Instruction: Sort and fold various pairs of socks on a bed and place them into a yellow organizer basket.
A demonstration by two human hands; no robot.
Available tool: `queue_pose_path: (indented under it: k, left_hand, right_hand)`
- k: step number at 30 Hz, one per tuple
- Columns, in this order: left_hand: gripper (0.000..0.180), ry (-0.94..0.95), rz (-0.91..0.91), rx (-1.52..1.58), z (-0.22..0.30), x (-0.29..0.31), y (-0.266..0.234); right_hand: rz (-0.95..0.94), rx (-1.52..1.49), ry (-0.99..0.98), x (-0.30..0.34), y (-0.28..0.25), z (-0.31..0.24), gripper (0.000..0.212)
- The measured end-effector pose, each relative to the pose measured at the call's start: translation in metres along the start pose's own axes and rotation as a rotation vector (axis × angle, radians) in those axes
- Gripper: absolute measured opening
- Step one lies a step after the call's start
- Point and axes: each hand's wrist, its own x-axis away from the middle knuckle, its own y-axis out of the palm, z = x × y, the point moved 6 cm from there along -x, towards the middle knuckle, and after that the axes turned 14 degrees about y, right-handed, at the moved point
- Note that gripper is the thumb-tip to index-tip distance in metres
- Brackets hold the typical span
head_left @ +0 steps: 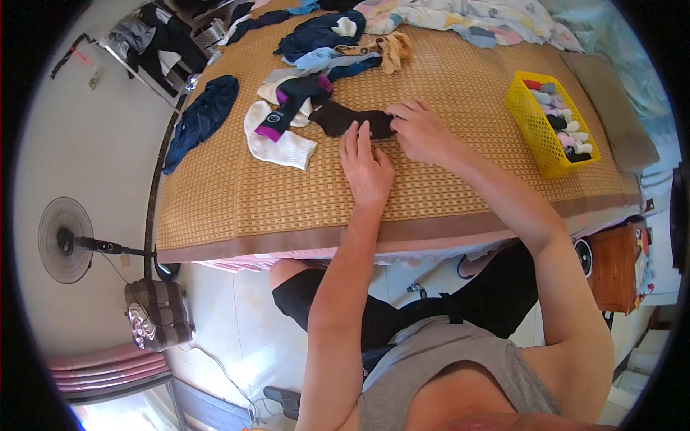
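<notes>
Sock (339,118) on woven mat (273,201), right hand (420,132) pinching its right end, left hand (367,169) unclenched at near edge

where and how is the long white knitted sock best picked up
Probably pinch the long white knitted sock by its near end, left hand coming from the near side: that end lies uncovered, while a dark sock with purple patches overlaps its farther part.
</notes>
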Motion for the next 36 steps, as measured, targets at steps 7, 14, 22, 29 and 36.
queue_pose_path:
  k: [7,14,22,29,36]
  left_hand:
    - [0.044,0.116,-0.290,-0.113,0.009,0.005,0.018]
    - [0.048,0.253,-0.396,0.072,0.040,0.008,0.010]
    - [0.049,0.051,-0.267,0.244,0.043,0.025,-0.018]
    - [0.048,-0.398,-0.138,0.456,0.012,0.038,-0.018]
    - [0.047,-0.370,-0.099,0.330,0.014,0.038,-0.017]
  right_hand:
    - [0.129,-0.173,0.039,0.103,-0.058,0.006,0.016]
    - [0.210,-0.336,0.083,0.139,-0.081,-0.007,0.020]
    - [0.132,-0.690,0.345,0.101,-0.075,0.007,0.016]
    - [0.147,-0.499,0.168,0.005,-0.053,0.005,0.022]
    - [0.066,-0.521,0.217,-0.029,-0.006,0.015,0.028]
